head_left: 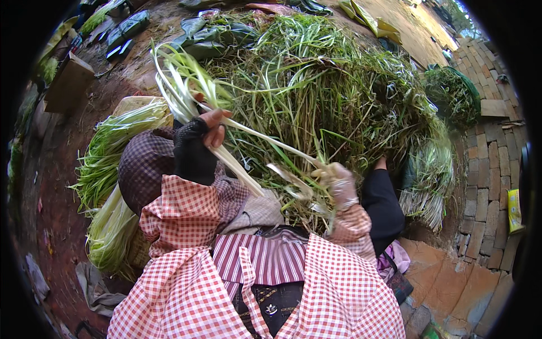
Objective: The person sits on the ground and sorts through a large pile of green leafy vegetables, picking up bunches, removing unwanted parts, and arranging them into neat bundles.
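Observation:
My left hand (199, 144), in a black fingerless glove, grips a bunch of pale, long-leaved stalks (178, 91) like scallions or leeks. Their white lower ends (239, 171) point down toward my lap. A single stalk (271, 140) stretches from this bunch across to my right hand (338, 182), which wears a thin translucent glove. The right fingers are closed around that stalk's end, blurred. Below them hang dry, peeled-looking leaf strips (292, 180). Directly ahead rises a large heap of tangled green leaves and stalks (338, 97).
Left of my knee, clean bundles of pale green stalks (112, 148) rest on a woven basket (137, 104). A rooty bundle (427, 190) lies on the right, near brick paving (487, 169). A cardboard box (70, 84) and a yellow packet (514, 211) sit farther out.

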Tool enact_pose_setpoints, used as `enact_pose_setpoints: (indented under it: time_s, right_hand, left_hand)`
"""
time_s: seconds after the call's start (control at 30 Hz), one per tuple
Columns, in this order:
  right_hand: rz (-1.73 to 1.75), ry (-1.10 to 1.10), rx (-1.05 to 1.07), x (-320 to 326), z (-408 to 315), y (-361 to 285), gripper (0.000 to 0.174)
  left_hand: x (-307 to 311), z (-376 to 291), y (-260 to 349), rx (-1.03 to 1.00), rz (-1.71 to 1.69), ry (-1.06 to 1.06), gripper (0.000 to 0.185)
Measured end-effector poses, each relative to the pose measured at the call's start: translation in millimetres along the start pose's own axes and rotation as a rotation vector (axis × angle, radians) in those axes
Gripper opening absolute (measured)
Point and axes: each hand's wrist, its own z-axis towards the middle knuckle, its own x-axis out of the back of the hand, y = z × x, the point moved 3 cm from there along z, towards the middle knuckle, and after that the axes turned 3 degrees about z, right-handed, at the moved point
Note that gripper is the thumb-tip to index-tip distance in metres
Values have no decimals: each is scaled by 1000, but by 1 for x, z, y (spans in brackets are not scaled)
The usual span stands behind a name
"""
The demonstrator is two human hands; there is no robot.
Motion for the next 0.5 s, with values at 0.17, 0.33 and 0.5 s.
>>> enact_pose_setpoints:
  time_s: [0.17,0.33,0.5]
  right_hand:
    - [-936,416,-249,148,-6,-8,27]
    - [-943,510,86,72,-16,-113,66]
    - [-411,-338,270,-99,-10,-93,32]
  left_hand:
    - [13,9,19,-79,-358,-120,23]
    - [-2,5,-4,19,-262,-106,26]
    - [-18,1,-29,70,-162,-261,30]
